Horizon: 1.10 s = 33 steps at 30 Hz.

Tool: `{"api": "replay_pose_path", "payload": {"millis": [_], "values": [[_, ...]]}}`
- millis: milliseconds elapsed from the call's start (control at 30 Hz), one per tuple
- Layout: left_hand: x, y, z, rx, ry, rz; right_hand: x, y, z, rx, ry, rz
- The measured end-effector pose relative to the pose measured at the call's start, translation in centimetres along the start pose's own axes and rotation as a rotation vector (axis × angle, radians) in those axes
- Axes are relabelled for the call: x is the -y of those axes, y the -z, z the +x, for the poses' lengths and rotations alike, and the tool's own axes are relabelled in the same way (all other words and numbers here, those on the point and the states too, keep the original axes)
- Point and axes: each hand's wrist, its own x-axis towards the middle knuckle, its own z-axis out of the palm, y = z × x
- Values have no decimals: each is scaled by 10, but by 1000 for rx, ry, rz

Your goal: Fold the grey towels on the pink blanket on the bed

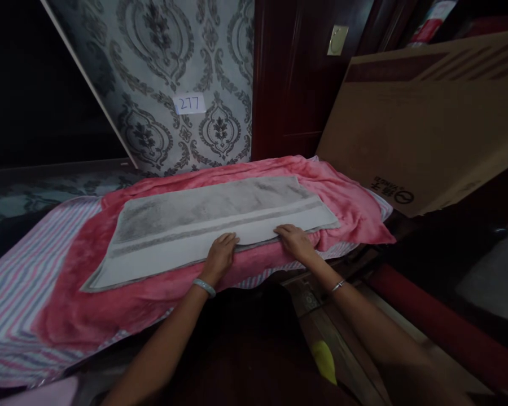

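A grey towel (207, 206) with a white band lies folded in layers, long side towards me, on a pink plush blanket (84, 299). My left hand (220, 256) grips its near edge around the middle, fingers on top and the thumb mostly hidden. Farther right along that same edge, my right hand (295, 241) is closed on the cloth too. Between the hands the top layer is slightly raised, and a darker grey layer shows beneath it.
Under the blanket is a striped cloth (38, 265). A large cardboard box (423, 118) leans at the back right, beside a dark red door (296, 79). A dark screen (46, 84) stands at the left. A red roll-like object (444, 321) lies low on the right.
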Motion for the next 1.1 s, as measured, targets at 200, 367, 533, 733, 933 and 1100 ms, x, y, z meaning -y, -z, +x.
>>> {"api": "replay_pose_path", "payload": {"millis": [200, 367, 533, 733, 933, 1100], "values": [[-1, -2, -5, -42, 0, 2, -3, -7, -2, -65, -19, -85], [-4, 3, -8, -29, -32, 7, -7, -15, -11, -134, 20, -98], [-8, 15, -8, -32, -46, -23, -5, -17, -11, -128, -22, -92], [-5, 37, 32, 103, -107, -61, -8, -3, -5, -115, -89, -53], [-13, 8, 77, 103, -117, 36, -35, 21, -15, -104, -170, -33], [-21, -15, 69, 198, -75, 94, -77, 42, -22, -104, -346, -15]]}}
